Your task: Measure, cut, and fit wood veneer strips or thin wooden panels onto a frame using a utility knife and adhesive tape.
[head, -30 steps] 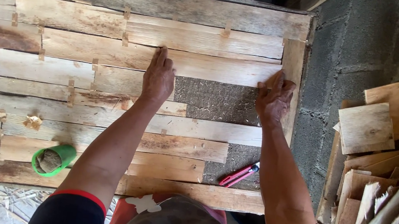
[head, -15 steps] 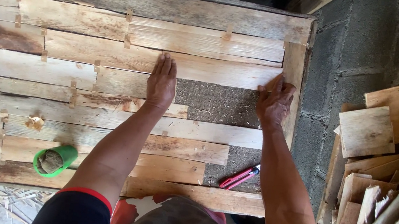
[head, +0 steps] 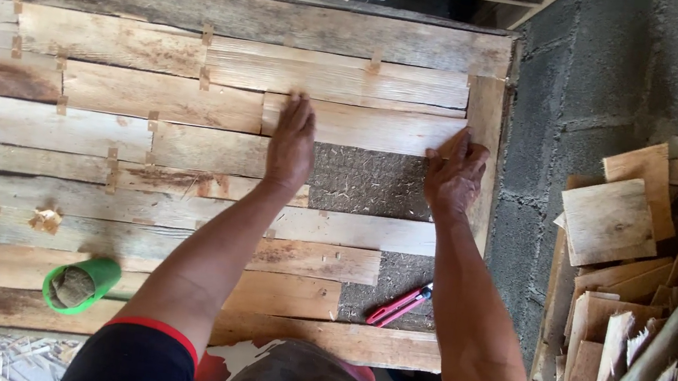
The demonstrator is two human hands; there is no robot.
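Note:
A panel of thin wood veneer strips [head: 106, 87] lies on a board in front of me, joined with small tape pieces. My left hand [head: 291, 144] presses flat on the left end of a pale strip [head: 374, 126]. My right hand [head: 454, 173] rests with bent fingers at that strip's right end, by an upright strip [head: 481, 149] along the panel's right edge. Between my hands a dark rough patch of backing [head: 367, 181] shows.
A red utility knife [head: 399, 304] lies on a second bare patch near the front right. A green tape roll [head: 78, 284] sits front left. Loose veneer scraps [head: 649, 314] pile up at the right against a grey block wall [head: 630, 72].
Both hands have slid slightly along the pale strip, staying pressed on it; the view has shifted a little. Nothing else has moved.

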